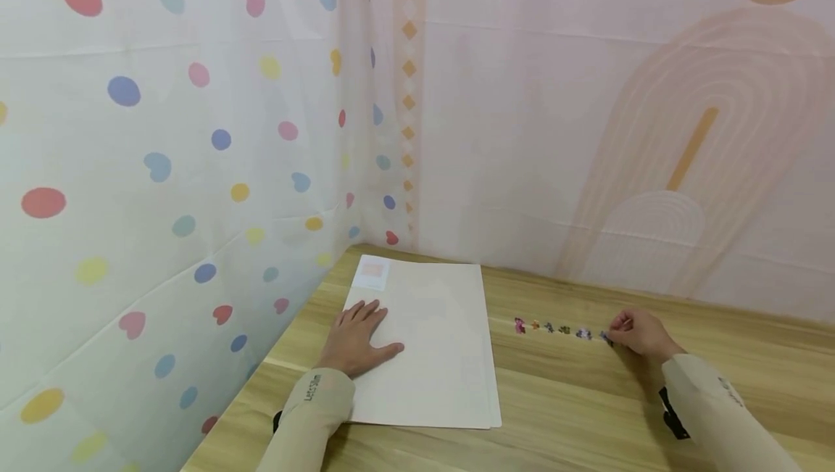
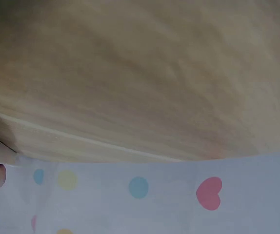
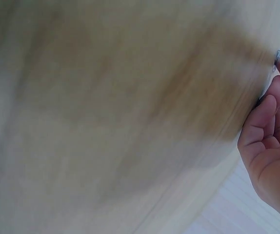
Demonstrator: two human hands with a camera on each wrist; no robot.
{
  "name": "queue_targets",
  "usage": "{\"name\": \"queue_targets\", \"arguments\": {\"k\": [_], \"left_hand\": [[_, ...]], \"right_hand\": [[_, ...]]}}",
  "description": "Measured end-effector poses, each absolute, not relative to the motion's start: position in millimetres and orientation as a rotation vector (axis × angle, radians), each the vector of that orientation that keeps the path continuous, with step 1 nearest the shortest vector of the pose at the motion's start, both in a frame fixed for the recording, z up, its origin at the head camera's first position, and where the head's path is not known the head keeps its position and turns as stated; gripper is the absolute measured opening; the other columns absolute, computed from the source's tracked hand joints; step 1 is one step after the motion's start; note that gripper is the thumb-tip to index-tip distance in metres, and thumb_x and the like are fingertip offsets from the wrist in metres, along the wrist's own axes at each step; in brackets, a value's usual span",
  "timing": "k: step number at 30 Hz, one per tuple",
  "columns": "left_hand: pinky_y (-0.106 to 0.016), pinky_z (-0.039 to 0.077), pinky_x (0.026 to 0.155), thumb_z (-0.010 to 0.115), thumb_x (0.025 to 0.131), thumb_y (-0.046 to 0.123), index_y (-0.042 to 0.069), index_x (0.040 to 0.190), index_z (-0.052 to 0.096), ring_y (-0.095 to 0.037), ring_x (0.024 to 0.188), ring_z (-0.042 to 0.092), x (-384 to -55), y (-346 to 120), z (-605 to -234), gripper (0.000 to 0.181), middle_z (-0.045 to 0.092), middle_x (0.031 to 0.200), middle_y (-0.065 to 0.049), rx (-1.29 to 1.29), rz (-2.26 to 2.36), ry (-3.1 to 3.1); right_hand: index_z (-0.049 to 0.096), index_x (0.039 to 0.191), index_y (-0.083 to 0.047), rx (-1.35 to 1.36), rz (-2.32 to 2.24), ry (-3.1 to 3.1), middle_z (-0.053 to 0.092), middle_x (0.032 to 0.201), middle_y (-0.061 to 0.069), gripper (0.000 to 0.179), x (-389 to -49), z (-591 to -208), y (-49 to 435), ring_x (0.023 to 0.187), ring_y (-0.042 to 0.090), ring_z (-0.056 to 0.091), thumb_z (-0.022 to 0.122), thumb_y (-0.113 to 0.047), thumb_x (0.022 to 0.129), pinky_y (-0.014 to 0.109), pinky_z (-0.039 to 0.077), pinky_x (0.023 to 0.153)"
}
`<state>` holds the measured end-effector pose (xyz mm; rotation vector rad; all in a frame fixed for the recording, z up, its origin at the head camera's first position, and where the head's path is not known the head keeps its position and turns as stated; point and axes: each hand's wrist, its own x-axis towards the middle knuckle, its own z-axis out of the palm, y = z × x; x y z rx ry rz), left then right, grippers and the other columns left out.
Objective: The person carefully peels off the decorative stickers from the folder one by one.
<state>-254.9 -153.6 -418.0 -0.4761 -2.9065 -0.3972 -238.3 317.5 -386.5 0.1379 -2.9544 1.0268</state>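
The head view shows a person's left hand (image 1: 357, 345) resting on a big pale board (image 1: 437, 356), with its fingers spread apart. The board lies on the left part of a wooden table (image 1: 587, 414) and has a white label (image 1: 372, 282) at its far left corner. Small bright pieces sit in a row to the right of the board: a pink piece (image 1: 520, 325), then orange, gray-blue, green, purple, and last a blue piece (image 1: 607, 338). The right hand (image 1: 642, 334) is at the right end of the row. Its fingers are bent, and a tip touches the blue piece; I cannot tell if it is pinched. Dotted cloth (image 1: 156, 240) hangs on the left.
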Motion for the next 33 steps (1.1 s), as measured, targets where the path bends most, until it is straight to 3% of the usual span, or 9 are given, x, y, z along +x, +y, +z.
{"name": "queue_targets", "arguments": {"k": [9,17,27,33], "left_hand": [[-0.049,0.018,0.101,0.062,0.07,0.054,0.007,0.123,0.051,-0.033,0.124,0.029,-255,-152,-413,0.071,0.042,0.132,-0.011,-0.433,-0.509,-2.916],[-0.052,0.017,0.1,0.069,0.067,0.048,0.007,0.12,0.051,-0.035,0.123,0.029,-257,-149,-407,0.07,0.041,0.131,-0.012,-0.379,-0.631,-2.923],[-0.052,0.018,0.099,0.07,0.066,0.049,0.008,0.119,0.051,-0.035,0.122,0.03,-257,-150,-409,0.07,0.042,0.13,-0.012,-0.39,-0.659,-2.897],[-0.051,0.018,0.099,0.068,0.067,0.05,0.006,0.12,0.051,-0.035,0.122,0.031,-253,-150,-407,0.071,0.042,0.13,-0.012,-0.415,-0.62,-2.89]], "right_hand": [[0.053,0.084,0.006,0.127,1.075,-2.932,0.056,0.074,0.006,0.019,-238,-387,316,0.064,0.014,0.049,0.064,-0.007,0.077,0.025,0.041,0.052],[0.049,0.094,0.013,0.105,1.274,-2.912,0.056,0.077,0.008,0.023,-233,-379,311,0.063,0.016,0.052,0.058,-0.005,0.082,0.025,0.045,0.051],[0.052,0.102,0.009,0.23,1.275,-2.914,0.059,0.084,0.008,0.031,-240,-368,282,0.074,0.018,0.055,0.058,-0.016,0.085,0.031,0.046,0.062],[0.051,0.101,0.01,0.319,1.313,-2.885,0.059,0.083,0.009,0.03,-242,-364,272,0.072,0.02,0.055,0.057,-0.015,0.085,0.032,0.046,0.06]]}}
